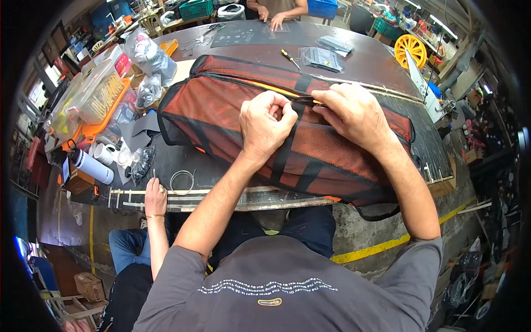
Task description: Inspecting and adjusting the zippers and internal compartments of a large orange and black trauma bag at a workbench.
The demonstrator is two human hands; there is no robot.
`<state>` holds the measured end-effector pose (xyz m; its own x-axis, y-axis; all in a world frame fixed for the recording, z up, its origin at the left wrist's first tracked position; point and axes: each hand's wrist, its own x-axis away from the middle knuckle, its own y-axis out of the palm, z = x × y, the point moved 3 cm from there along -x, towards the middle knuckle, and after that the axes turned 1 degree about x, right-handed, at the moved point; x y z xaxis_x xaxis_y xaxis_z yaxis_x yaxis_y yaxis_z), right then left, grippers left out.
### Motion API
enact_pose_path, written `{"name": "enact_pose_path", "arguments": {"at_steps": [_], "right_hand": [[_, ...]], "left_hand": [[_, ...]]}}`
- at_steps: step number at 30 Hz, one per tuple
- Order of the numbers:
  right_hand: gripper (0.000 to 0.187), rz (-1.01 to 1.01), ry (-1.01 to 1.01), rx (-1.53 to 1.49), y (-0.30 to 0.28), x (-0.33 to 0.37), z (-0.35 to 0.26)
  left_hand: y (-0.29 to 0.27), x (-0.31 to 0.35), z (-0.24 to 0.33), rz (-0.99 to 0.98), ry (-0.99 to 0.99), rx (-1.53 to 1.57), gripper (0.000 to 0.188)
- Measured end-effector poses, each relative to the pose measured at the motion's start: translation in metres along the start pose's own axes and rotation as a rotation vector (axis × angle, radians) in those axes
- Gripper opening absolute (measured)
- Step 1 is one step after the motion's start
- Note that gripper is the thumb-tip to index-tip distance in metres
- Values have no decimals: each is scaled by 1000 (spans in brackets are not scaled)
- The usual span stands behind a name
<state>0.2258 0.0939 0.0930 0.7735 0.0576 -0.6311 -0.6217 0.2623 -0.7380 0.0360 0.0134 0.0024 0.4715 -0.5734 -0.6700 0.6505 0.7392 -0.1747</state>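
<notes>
A long mesh bag (pixel 343 152), orange-red under dark netting with black trim and straps, lies across the table in front of me. Its top has a long opening with black edges, where a yellow-orange strip shows. My left hand (pixel 266 123) is closed in a pinch at the black edge of this opening, beside a black cross strap. Just to its right, my right hand (pixel 354 115) pinches the same black edge, thumb and fingers together. The fingertips cover the exact bit of edge or zip that they hold.
Beside my left arm, another person's hand (pixel 156 198) rests on the table edge near a coiled wire (pixel 182 182). A white bottle (pixel 93 166) and plastic boxes (pixel 98 99) crowd the left. Beyond the bag are a screwdriver (pixel 290 57), plastic packets (pixel 321 58) and a co-worker's hands (pixel 276 21).
</notes>
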Motion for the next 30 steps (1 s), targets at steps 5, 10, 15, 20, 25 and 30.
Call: {"name": "enact_pose_path", "arguments": {"at_steps": [5, 10, 15, 20, 25, 30], "right_hand": [[23, -33, -49, 45, 10, 3, 0], [22, -61, -29, 36, 17, 0, 0], [20, -65, -49, 62, 21, -1, 2], [18, -73, -60, 56, 26, 0, 4], [31, -1, 253, -62, 28, -7, 12], [42, -215, 452, -319, 42, -17, 30]], "left_hand": [[1, 1, 2, 10, 5, 4, 6], [1, 0, 2, 5, -2, -8, 6], [2, -1, 0, 6, 6, -5, 6], [3, 0, -1, 5, 6, -5, 5], [5, 4, -14, 65, 84, -20, 3], [6, 7, -15, 100, 107, 49, 5]]}}
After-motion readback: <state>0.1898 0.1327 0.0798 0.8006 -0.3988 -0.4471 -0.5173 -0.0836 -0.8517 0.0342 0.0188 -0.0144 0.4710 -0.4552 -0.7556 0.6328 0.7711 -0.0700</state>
